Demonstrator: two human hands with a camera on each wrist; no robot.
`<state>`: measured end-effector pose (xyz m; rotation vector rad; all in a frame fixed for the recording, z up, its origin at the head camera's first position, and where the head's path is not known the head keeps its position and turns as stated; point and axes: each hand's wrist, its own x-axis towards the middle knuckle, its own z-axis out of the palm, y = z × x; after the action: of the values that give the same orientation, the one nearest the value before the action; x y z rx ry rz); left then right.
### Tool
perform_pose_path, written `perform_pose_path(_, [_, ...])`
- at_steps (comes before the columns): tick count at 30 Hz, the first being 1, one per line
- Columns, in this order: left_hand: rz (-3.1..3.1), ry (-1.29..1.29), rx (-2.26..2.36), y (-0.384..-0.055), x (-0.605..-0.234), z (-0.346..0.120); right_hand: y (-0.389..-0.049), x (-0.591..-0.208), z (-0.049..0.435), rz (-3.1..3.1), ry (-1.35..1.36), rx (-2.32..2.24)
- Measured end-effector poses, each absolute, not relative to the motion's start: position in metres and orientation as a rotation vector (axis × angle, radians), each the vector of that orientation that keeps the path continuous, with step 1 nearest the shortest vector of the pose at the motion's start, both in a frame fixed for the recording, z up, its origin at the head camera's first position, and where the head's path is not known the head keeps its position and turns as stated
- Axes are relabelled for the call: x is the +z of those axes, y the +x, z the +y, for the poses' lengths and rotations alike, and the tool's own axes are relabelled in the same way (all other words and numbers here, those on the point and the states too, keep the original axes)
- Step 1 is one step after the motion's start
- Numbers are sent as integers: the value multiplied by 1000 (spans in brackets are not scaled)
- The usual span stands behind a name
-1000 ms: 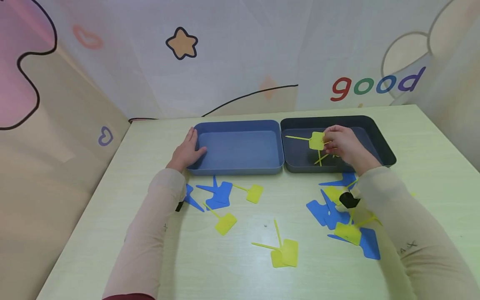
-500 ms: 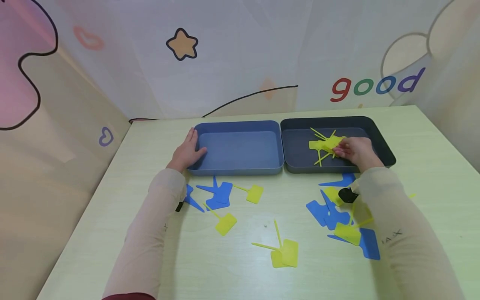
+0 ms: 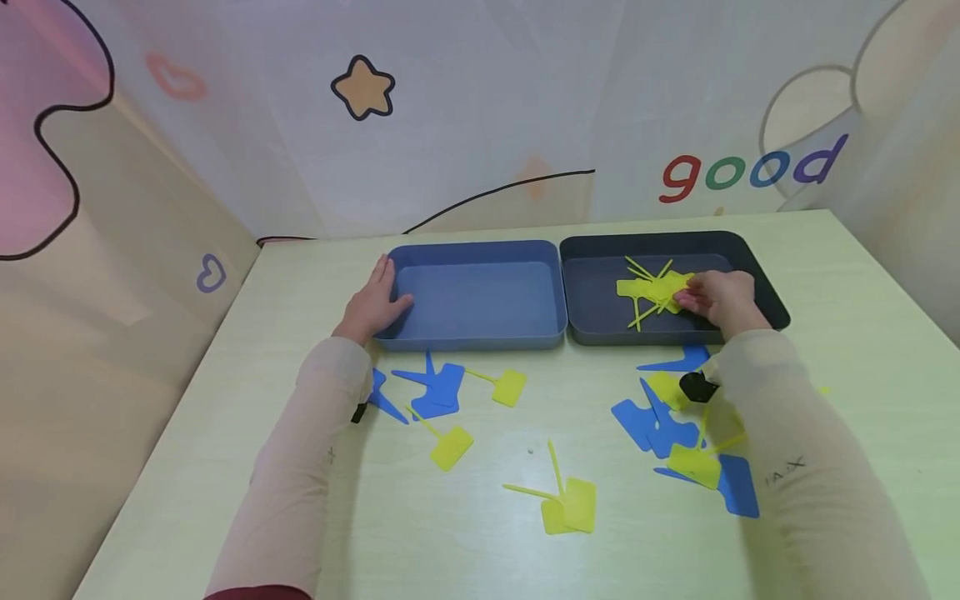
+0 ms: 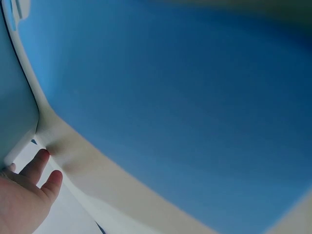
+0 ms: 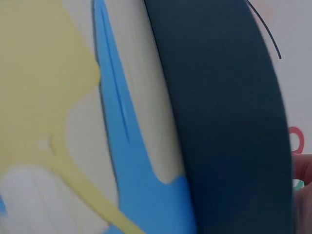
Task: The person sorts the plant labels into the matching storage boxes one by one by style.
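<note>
In the head view my left hand (image 3: 372, 304) rests on the left rim of the blue tray (image 3: 480, 300), fingers straight and thumb over the edge. My right hand (image 3: 723, 298) reaches into the black tray (image 3: 596, 325) and pinches the edge of a yellow plant label (image 3: 678, 285) on top of a small overlapping pile there. Stems of the piled labels stick out in several directions. The right wrist view has the dark tray wall (image 5: 229, 122) hiding most of that hand. Fingers (image 4: 51, 185) of the left hand show beside the tray in the left wrist view.
Blue plant labels (image 3: 442, 390) and single yellow labels (image 3: 452, 448) lie before the blue tray. Two yellow labels overlap (image 3: 579, 504) near the middle front. Under the right forearm is a mixed heap of blue labels (image 3: 671, 435) and yellow labels (image 3: 695, 465).
My right hand has lowered yellow labels onto the pile in the black tray and shifted slightly right. The left hand has stayed in place.
</note>
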<state>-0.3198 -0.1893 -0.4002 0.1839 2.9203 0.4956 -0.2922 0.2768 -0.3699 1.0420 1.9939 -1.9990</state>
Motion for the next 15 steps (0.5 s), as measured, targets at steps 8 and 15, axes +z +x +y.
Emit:
perform_pose_path(8, [2914,184,485,-320,-398,-189,-285,-359,261,2760,307,-1428])
perform_pose_path(15, [2920,188,470,-321,-400,-189,-248,-340,213,2801,-507,-1006])
